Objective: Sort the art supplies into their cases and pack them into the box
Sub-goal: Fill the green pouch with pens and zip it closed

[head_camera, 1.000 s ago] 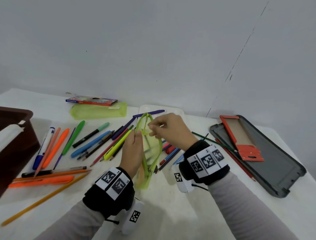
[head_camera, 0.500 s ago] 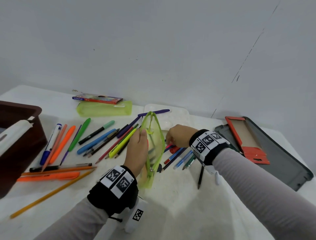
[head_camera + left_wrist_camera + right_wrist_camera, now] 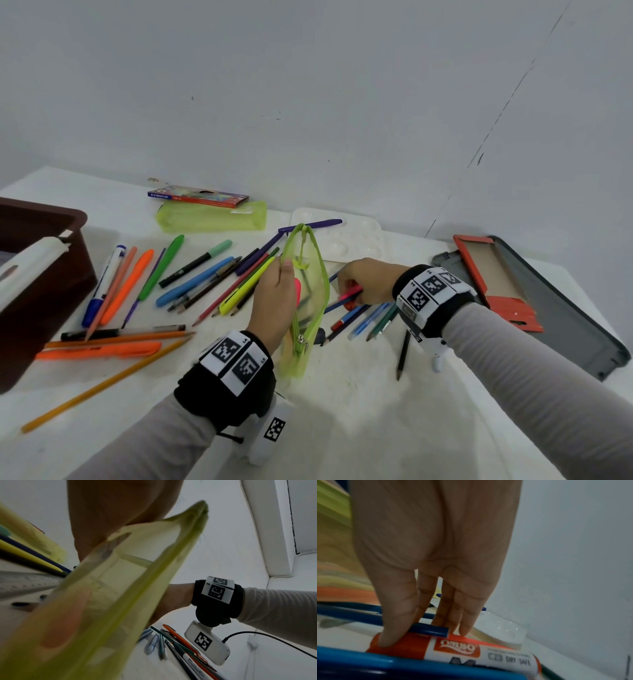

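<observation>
My left hand [image 3: 286, 274] grips a see-through green zip pouch [image 3: 310, 308] by its rim and holds it upright on the white table, mouth open at the top. A pink item shows through its wall [image 3: 68, 622]. Just right of the pouch, my right hand [image 3: 346, 286] reaches down into a small pile of pens. There its thumb and fingertips [image 3: 465, 630] pinch a red-and-white marker [image 3: 471, 654], with a blue pencil [image 3: 429, 630] lying across it under the fingers. A pink pen [image 3: 351, 294] sticks out beside the hand.
Many pens and pencils [image 3: 191, 277] lie spread left of the pouch. A brown box [image 3: 78, 260] stands at the far left. At the back are a second green pouch [image 3: 212, 217], a coloured-pencil carton [image 3: 198, 197] and a white palette [image 3: 356, 236]. A grey tin [image 3: 565, 325] lies right.
My right hand left the pouch's mouth and dropped to the right onto the pen pile, where it now closes on the marker. The left hand kept the pouch upright.
</observation>
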